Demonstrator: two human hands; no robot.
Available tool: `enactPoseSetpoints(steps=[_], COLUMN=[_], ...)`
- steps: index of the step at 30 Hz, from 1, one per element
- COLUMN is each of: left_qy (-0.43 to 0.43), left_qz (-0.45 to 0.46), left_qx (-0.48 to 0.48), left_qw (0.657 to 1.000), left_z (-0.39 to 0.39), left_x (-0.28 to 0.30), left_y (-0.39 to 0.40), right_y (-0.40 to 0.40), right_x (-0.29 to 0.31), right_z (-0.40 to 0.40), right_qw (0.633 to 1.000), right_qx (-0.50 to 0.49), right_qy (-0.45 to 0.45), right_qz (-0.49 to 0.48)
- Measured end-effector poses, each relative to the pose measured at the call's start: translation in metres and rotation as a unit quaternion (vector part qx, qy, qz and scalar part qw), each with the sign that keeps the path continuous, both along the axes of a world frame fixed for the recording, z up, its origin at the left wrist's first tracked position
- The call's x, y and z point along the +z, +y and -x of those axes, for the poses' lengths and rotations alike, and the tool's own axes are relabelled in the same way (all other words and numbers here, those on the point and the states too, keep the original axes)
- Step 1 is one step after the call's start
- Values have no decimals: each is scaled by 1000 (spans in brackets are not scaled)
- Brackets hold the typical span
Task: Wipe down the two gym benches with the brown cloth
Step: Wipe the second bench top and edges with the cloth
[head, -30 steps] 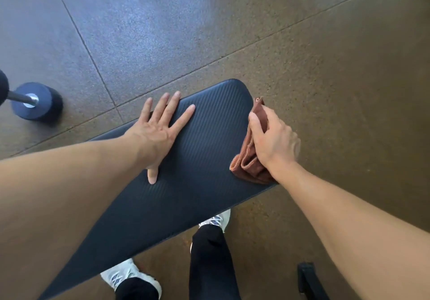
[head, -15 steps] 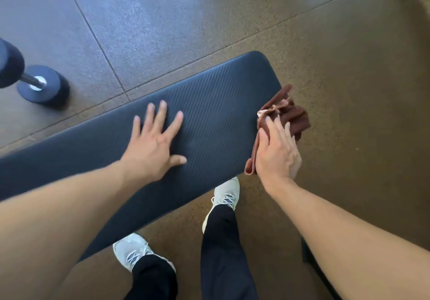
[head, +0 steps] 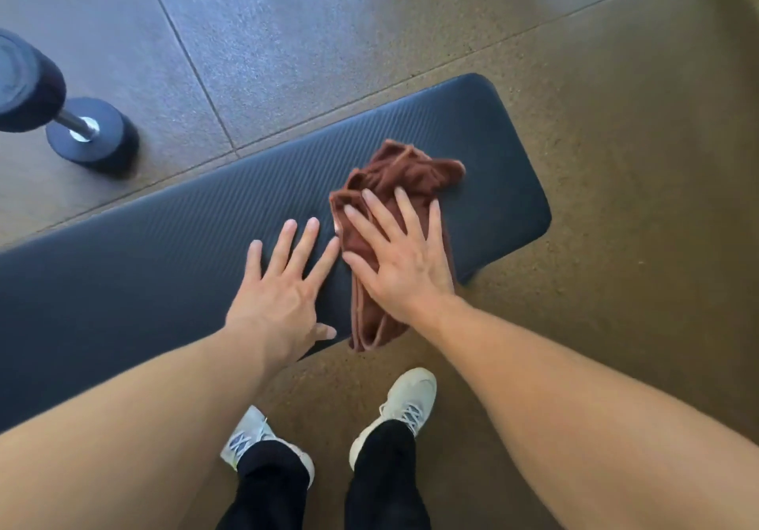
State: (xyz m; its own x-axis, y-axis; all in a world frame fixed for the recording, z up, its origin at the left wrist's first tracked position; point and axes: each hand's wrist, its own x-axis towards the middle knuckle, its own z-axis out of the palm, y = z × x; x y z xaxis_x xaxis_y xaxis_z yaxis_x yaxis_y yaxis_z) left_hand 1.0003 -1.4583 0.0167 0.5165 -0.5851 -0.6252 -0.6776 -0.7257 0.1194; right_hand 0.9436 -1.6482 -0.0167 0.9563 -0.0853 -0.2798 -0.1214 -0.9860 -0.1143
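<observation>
Palm of my right hand (head: 404, 270) lies flat, fingers spread, pressing the brown cloth (head: 390, 217) onto the bench (head: 164, 250); my left hand (head: 279, 287) rests open just beside it. Soft and limp, the cloth probably bunches, so press its middle. One cloth, one bench visible, one dumbbell (head: 61, 118) well beyond.

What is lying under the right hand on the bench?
The brown cloth, bunched, lies under the right hand, which presses it flat on the bench. Its lower end hangs over the near edge. The padding beneath the cloth is covered.
</observation>
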Motion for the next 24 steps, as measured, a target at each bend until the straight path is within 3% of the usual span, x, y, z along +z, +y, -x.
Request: enactPoseSetpoints(steps=[5, 9, 12, 20, 24], left_qy=[-15, -27, -31, -53, -56], left_qz=[-14, -53, -73, -42, -10], left_qx=[45, 55, 58, 65, 69], left_qw=[999, 997, 995, 996, 996], left_z=[1, 4, 7, 9, 11], left_x=[4, 8, 15, 9, 7], left_y=[-17, -29, -33, -25, -21], right_y=[-53, -125, -155, -125, -78], right_x=[-3, -3, 1, -9, -7], right_z=[-25, -9, 13, 53, 71], right_qw=[998, 977, 962, 975, 993], right_qx=[-48, -211, -265, -206, -107], right_qy=[-32, -42, -50, -88, -57], right_qz=[-5, 13, -44, -6, -4])
